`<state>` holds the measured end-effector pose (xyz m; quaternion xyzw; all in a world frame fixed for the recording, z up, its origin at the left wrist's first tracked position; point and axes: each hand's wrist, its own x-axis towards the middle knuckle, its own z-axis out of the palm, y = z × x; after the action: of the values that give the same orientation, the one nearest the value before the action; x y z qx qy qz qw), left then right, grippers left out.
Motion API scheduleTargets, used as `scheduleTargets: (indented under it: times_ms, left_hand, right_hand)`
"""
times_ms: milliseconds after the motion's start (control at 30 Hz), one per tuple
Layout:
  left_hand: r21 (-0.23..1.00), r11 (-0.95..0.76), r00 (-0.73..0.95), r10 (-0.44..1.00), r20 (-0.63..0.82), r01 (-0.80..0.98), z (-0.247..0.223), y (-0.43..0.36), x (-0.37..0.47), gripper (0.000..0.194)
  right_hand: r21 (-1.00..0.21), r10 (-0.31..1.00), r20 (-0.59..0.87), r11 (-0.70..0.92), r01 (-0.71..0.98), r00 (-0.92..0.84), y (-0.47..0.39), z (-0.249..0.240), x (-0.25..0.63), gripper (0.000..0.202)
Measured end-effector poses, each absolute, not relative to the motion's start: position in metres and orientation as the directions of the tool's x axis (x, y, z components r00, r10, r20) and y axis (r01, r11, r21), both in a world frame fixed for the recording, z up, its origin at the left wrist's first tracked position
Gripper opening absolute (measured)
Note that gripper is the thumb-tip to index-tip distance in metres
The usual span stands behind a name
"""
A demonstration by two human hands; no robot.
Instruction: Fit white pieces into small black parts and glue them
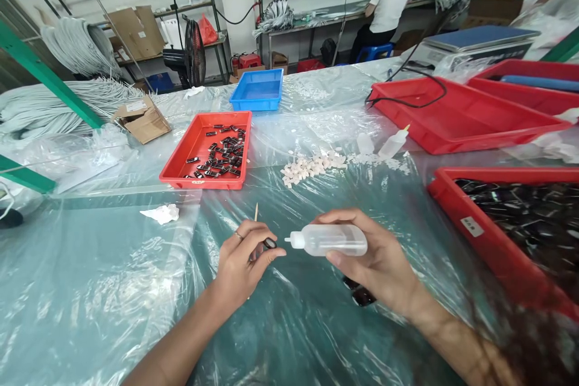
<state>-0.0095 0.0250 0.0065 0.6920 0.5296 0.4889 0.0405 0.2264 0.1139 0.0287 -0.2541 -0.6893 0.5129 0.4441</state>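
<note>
Near the middle of the view, my left hand (pixel 244 256) pinches a small black part (pixel 270 243) with a pale oval face. A thin wooden stick (pixel 256 211) pokes up from behind its fingers. My right hand (pixel 373 259) is wrapped around a translucent squeeze bottle (pixel 335 240), which lies level with its white nozzle pointing left at the black part, a small gap between them. Below the right hand, a few dark glossy parts (pixel 363 296) lie on the plastic-covered table (pixel 289 338). Beyond both hands is a spread of small white pieces (pixel 312 166).
A red tray (pixel 181 160) with black parts is at the left, a blue tray (pixel 256 90) behind it. At right are a red bin (pixel 497 241) of dark parts, another red tray (pixel 452 114) and a second bottle (pixel 393 143). A person (pixel 389 3) sits far back.
</note>
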Motion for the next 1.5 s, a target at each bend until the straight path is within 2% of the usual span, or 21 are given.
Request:
scheduleTargets:
  times_ms: [167, 433, 600, 733, 833, 967, 1100, 1200, 1333, 1500]
  left_hand:
    - [0.557, -0.453, 0.029, 0.793, 0.609, 0.696, 0.005, 0.025, -0.01, 0.008]
    - [0.615, -0.337, 0.01, 0.882, 0.471, 0.713, 0.01, 0.02, -0.01, 0.036]
    - [0.535, -0.461, 0.07, 0.799, 0.597, 0.708, 0.005, 0.024, -0.012, 0.047]
    - [0.503, -0.505, 0.051, 0.739, 0.671, 0.701, 0.003, 0.027, -0.012, 0.054]
    - [0.534, -0.492, 0.01, 0.742, 0.67, 0.688, 0.005, 0.026, -0.01, 0.05]
    - [0.599, -0.427, -0.077, 0.768, 0.636, 0.678, 0.005, 0.023, -0.008, 0.036]
    - [0.561, -0.465, -0.043, 0.743, 0.668, 0.685, 0.004, 0.024, -0.01, 0.026]
    - [0.539, -0.474, -0.016, 0.741, 0.671, 0.696, 0.006, 0.025, -0.011, 0.024]
    - [0.525, -0.478, 0.008, 0.745, 0.668, 0.704, 0.01, 0.025, -0.012, 0.024]
    - [0.526, -0.464, 0.014, 0.759, 0.651, 0.713, 0.01, 0.025, -0.011, 0.023]
  right_hand:
    - [-0.878, 0.77, 0.433, 0.478, -0.027, -0.469, 0.102, 0.021, 0.219, 0.037]
    - [-0.777, 0.709, 0.528, 0.626, 0.072, -0.468, 0.097, 0.017, 0.217, 0.043]
    - [-0.751, 0.7, 0.571, 0.657, 0.074, -0.429, 0.098, 0.018, 0.217, 0.039]
    - [-0.724, 0.67, 0.599, 0.687, 0.06, -0.438, 0.098, 0.021, 0.217, 0.037]
    - [-0.69, 0.637, 0.624, 0.721, 0.064, -0.453, 0.098, 0.021, 0.217, 0.041]
    - [-0.641, 0.59, 0.675, 0.767, 0.044, -0.444, 0.097, 0.02, 0.216, 0.045]
    - [-0.557, 0.526, 0.737, 0.828, 0.059, -0.426, 0.098, 0.023, 0.216, 0.046]
    - [-0.475, 0.46, 0.776, 0.876, 0.082, -0.432, 0.099, 0.025, 0.218, 0.056]
    - [-0.448, 0.442, 0.759, 0.887, 0.108, -0.478, 0.1, 0.025, 0.221, 0.072]
    - [-0.366, 0.393, 0.762, 0.917, 0.159, -0.515, 0.098, 0.02, 0.224, 0.081]
